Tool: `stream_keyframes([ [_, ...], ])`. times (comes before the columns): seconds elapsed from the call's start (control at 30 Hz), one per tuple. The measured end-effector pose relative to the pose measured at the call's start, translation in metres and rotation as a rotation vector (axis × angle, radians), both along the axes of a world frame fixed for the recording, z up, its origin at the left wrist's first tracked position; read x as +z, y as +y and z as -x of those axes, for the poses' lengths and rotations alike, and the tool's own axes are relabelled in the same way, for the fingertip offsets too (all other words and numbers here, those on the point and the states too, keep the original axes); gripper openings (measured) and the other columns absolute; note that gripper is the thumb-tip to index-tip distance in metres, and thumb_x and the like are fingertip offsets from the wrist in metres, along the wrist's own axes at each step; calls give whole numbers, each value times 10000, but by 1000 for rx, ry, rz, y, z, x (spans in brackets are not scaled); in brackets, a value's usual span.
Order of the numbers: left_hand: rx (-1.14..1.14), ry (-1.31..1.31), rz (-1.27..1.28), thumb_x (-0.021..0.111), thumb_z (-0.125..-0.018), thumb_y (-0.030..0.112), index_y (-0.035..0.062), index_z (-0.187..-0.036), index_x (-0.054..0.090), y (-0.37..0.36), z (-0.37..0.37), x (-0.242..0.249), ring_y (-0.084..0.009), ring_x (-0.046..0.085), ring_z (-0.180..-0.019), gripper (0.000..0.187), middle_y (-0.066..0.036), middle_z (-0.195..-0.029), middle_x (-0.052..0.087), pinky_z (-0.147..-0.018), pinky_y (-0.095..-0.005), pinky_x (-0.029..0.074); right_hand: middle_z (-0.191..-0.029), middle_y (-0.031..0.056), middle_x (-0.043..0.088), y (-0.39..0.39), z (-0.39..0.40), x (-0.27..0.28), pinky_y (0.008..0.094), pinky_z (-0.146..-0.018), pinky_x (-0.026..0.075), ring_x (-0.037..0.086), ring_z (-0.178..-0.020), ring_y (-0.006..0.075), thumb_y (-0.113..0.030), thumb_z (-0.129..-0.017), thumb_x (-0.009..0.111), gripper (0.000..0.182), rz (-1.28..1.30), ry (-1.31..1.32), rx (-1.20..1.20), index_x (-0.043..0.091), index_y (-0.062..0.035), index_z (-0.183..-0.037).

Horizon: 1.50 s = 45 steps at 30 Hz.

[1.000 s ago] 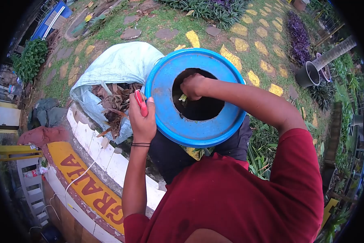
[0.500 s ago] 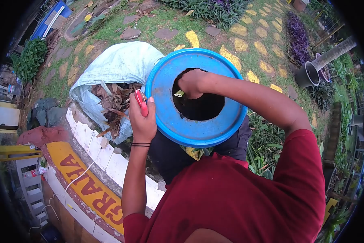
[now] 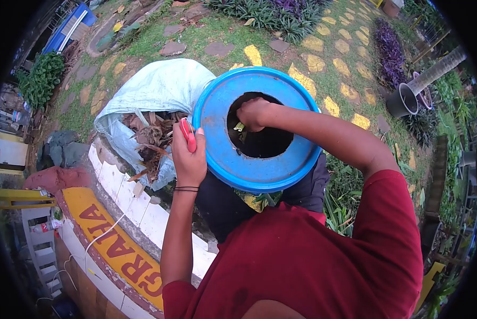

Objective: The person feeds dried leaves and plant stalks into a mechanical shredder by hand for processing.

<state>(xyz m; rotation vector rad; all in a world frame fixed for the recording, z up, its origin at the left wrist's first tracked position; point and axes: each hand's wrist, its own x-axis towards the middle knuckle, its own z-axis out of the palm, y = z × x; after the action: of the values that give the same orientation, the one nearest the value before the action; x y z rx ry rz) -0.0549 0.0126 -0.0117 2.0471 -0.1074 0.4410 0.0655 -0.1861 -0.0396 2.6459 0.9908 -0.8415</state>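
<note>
My left hand (image 3: 189,164) is closed around a red-handled tool (image 3: 188,136) beside the left rim of a blue plastic drum (image 3: 214,151); the tool's working end is hidden. Through the round hole in the drum's lid reaches my right hand (image 3: 255,115), its fingers curled. A pale green cut stalk (image 3: 239,127) sticks out from under that fist, which grips it. The drum's inside is dark, and little of its contents can be made out. Left of the drum, a light blue woven sack (image 3: 159,80) lies with its mouth open, showing dry brown leaves (image 3: 152,135).
The drum stands between my legs. A low curved wall with white tiles (image 3: 129,199) and a yellow lettered band (image 3: 111,247) runs along the left, with a white cable (image 3: 107,232) across it. Yellow stepping stones (image 3: 315,63), grass and purple plants (image 3: 390,53) lie ahead. A grey pot (image 3: 403,101) stands at right.
The view has shifted slightly, so the drum and sack sit a little lower. My right forearm has shifted slightly left; the fist is still inside the hole with the stalk. The left hand keeps its hold.
</note>
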Motion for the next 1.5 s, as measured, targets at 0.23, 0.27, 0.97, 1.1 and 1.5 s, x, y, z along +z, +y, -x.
stream_keyframes([
  [0.23,-12,1,16,607,-966,116,-10,-983,465,2,-2,-4,-263,484,-755,191,-134,-842,483,-728,-378,436,-1097,224,708,-4,2,14,444,-871,571,682,-1080,370,-118,-771,684,312,-12,-29,17,719,13,-1052],
  [0.27,-9,4,18,607,-966,116,-10,-983,465,3,-1,-4,-263,484,-755,191,-134,-842,483,-728,-378,436,-1087,223,711,-3,2,19,444,-864,573,685,-1069,371,-114,-768,683,302,-52,-65,22,723,12,-1039],
  [0.97,-8,-40,-3,633,-938,123,8,-937,463,3,-2,-1,-354,517,-726,205,-168,-806,504,-688,-441,420,-1103,150,736,-4,12,18,397,-813,585,714,-1043,280,-137,-792,728,263,58,-190,82,768,-66,-1042],
  [1.1,-8,-54,-49,632,-938,131,6,-937,458,3,0,1,-381,522,-736,214,-185,-813,511,-705,-456,430,-1162,148,723,-1,18,2,414,-844,574,696,-1095,291,-156,-800,737,309,211,-57,42,762,-79,-1098],
  [1.5,-39,-46,-25,639,-929,148,-12,-960,464,7,-1,3,-431,534,-777,239,-215,-835,521,-719,-476,435,-1196,155,707,21,15,66,433,-857,573,683,-1119,314,-115,-786,713,342,327,2,-12,745,-46,-1120],
])
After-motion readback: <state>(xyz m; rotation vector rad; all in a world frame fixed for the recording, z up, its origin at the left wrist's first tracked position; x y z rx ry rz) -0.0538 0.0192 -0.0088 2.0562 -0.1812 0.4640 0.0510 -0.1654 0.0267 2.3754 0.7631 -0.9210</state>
